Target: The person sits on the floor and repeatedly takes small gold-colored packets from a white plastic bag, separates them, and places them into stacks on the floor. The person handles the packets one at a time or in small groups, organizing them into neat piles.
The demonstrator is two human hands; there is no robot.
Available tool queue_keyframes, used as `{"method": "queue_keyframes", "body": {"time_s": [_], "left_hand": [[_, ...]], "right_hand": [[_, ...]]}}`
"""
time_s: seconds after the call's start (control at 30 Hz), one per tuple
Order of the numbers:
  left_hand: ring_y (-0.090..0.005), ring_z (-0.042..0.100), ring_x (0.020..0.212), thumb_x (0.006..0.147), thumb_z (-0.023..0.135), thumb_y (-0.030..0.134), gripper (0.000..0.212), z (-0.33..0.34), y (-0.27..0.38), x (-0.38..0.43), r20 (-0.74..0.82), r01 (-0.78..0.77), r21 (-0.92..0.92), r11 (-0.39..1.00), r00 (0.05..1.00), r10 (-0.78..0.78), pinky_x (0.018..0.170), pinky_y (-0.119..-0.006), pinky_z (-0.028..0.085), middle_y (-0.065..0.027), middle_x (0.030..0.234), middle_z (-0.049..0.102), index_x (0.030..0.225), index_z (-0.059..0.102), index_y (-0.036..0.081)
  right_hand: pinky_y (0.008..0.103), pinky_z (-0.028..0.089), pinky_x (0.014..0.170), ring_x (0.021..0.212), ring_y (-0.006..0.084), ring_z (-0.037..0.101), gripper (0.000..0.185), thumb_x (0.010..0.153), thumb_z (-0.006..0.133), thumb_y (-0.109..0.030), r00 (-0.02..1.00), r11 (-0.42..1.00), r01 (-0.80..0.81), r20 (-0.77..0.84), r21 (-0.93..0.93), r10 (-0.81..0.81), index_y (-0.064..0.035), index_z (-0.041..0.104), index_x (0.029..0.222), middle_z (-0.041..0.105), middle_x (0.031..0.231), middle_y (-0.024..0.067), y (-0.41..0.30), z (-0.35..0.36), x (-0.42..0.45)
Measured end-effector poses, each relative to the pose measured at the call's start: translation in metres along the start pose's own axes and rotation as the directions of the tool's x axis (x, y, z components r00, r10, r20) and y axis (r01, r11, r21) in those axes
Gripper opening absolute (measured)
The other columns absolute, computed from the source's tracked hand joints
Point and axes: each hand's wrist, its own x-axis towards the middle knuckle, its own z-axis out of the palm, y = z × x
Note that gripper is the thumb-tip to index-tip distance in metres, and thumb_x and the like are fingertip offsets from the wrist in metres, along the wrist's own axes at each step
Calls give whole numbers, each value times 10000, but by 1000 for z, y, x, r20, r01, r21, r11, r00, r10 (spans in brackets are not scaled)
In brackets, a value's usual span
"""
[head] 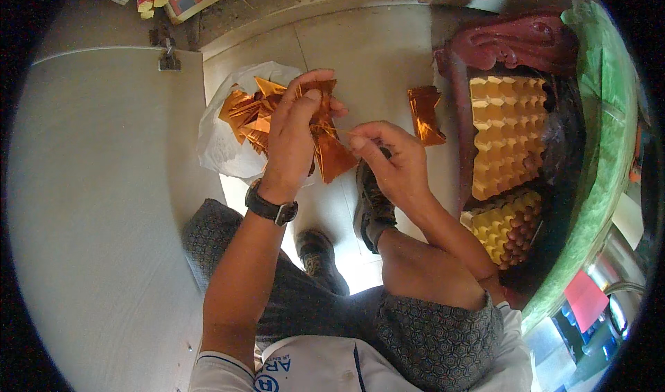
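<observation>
My left hand (296, 127), a dark watch on its wrist, grips a folded piece of shiny copper-coloured foil (333, 159) pinched in at its middle. Thumb and forefinger of my right hand (389, 155) pinch the end of a thin strand (340, 130) that runs to the middle of that foil. Behind my left hand, a white plastic bag (218, 145) lies open on the floor with several more folded foil pieces (244, 112) in it. Another foil piece (427, 115) lies apart on the floor tiles, right of my hands.
At the right, a carved dark-red wooden piece of furniture (511, 41) holds moulded egg trays (508, 132), beside a green curved rim (597, 111). A large pale panel (98, 184) stands at the left. My shoes (375, 205) are on the floor below my hands.
</observation>
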Motion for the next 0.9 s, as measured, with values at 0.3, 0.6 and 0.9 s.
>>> {"method": "queue_keyframes", "body": {"time_s": [0.3,0.6,0.9], "left_hand": [[-174,620,876,978,359,207,374,-2,1,1,13,30,-74,997,999,-29,837,-301,489,-95,941,635,1244,560,40],[-139,593,846,975,368,193,365,3,5,-1,16,37,20,999,999,-37,788,-274,485,-78,950,632,1214,594,35],[-119,555,782,980,376,208,356,6,7,-2,32,89,36,995,995,-90,737,-259,456,-61,901,621,1200,605,48]], "right_hand": [[329,506,704,782,233,657,153,912,643,-154,997,998,64,-44,-22,-65,-17,693,957,688,853,122,-3,-3,3],[304,490,677,741,189,631,148,913,635,-140,979,991,131,-160,34,-124,-24,712,960,665,801,100,-6,-5,4],[278,487,680,758,157,621,153,939,603,-115,959,978,178,-241,106,-148,-10,711,965,668,844,88,-14,-13,2]]}}
